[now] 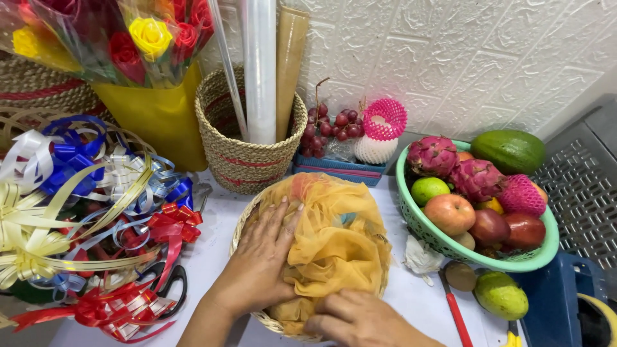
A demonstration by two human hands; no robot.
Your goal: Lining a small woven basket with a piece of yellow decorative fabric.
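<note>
Hands press on orange cloth [334, 231] that fills a round wicker basket [247, 222] on the white table [212, 254]. Left hand [263, 257] lies flat and open on the cloth's left side; right hand [360, 318] pinches a fold at the near rim. Ribbon bows [83, 212] lie to the left, and a green fruit bowl [443, 244] stands to the right.

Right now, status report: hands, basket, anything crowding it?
Left hand flat on orange cloth. Right hand pressing cloth at basket front rim. Ribbons left, fruit bowl right.
</note>
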